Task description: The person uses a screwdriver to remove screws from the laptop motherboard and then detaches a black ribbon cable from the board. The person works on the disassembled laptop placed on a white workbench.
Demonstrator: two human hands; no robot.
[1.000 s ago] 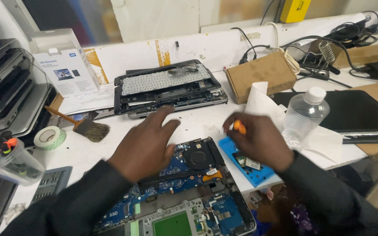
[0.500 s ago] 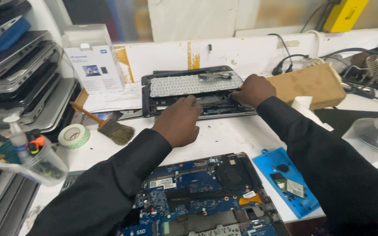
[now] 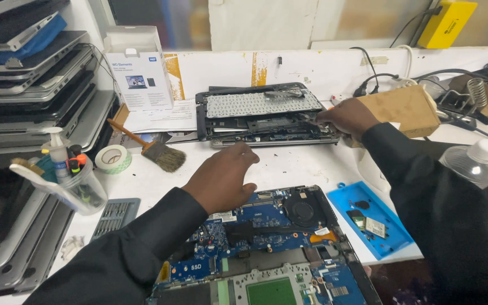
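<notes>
My right grip [image 3: 345, 116] pinches something at the right edge of the far dismantled laptop [image 3: 264, 116], having left the near open motherboard [image 3: 266, 237]. My left hand [image 3: 224, 175], fingers spread, has drawn back above the tabletop [image 3: 289, 166] between them.

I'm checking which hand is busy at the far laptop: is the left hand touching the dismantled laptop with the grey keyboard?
No, the left hand hovers over the white table, while the right hand reaches the dismantled laptop.
</notes>
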